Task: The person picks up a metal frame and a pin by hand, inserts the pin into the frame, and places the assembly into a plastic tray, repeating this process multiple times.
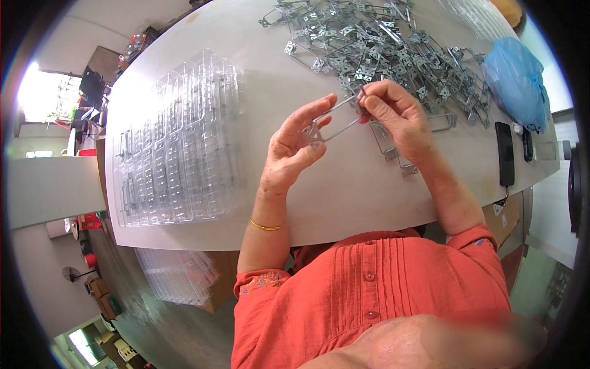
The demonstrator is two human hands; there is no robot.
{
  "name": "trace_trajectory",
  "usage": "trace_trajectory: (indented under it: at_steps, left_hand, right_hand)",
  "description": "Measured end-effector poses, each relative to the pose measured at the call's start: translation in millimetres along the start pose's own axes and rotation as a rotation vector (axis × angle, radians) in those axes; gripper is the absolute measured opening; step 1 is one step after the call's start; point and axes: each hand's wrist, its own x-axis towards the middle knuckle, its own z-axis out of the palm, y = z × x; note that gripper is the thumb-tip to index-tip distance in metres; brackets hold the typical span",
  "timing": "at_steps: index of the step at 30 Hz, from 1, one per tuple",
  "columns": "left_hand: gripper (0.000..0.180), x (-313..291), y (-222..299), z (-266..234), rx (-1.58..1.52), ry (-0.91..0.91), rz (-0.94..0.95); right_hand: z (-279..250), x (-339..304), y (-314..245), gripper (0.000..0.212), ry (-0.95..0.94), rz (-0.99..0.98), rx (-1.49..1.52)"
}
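The hands hold one metal bracket (342,130) between them, up over the tabletop (344,197). The left hand (287,142) grips its left end plate in a loose curl, thumb below and fingers above; how far the curled fingers reach behind the plate cannot be made out. The right hand (398,115) pinches the other end between thumb and fingers, hiding most of that end; a small reddish patch shows under the fingertips, too unclear to name. Beyond the right hand spreads a tangled heap (381,49) of similar brackets, cut off by the upper edge, its pieces overlapping too much to tell apart. A few loose brackets (391,154) lie beside the right wrist, partly covered by it. Left of the left hand stand clear trays (178,141), with glare washing out their upper corner and blurring what lies inside. More trays (178,273) show below the near edge, partly hidden by the tabletop. Well to the right of the right hand are a crumpled blue bag (516,80), its contents unreadable, and a dark phone (505,154).
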Motion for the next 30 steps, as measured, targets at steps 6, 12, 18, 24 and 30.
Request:
trace_trajectory:
  at_steps: [6,12,18,24,30]
  left_hand:
    - [0.048,0,-6,-9,-0.304,-0.015,-0.112]
    - [0.038,-3,-4,6,-0.216,0.027,-0.365]
    - [0.030,-3,-1,10,-0.097,0.178,-0.326]
    - [0.027,-4,0,11,0.012,0.188,-0.270]
    - [0.026,-5,-1,8,0.190,0.156,-0.282]
  right_hand:
    - [-4,2,-14,0.006,-0.065,-0.445,-0.627]
    - [6,-3,-11,0.007,-0.205,-0.446,-0.666]
    - [6,-6,-7,0.006,0.039,-0.391,-0.676]
    - [11,-9,-10,0.005,0.022,-0.141,-0.622]
    - [10,-10,-14,0.007,-0.013,-0.110,-0.668]
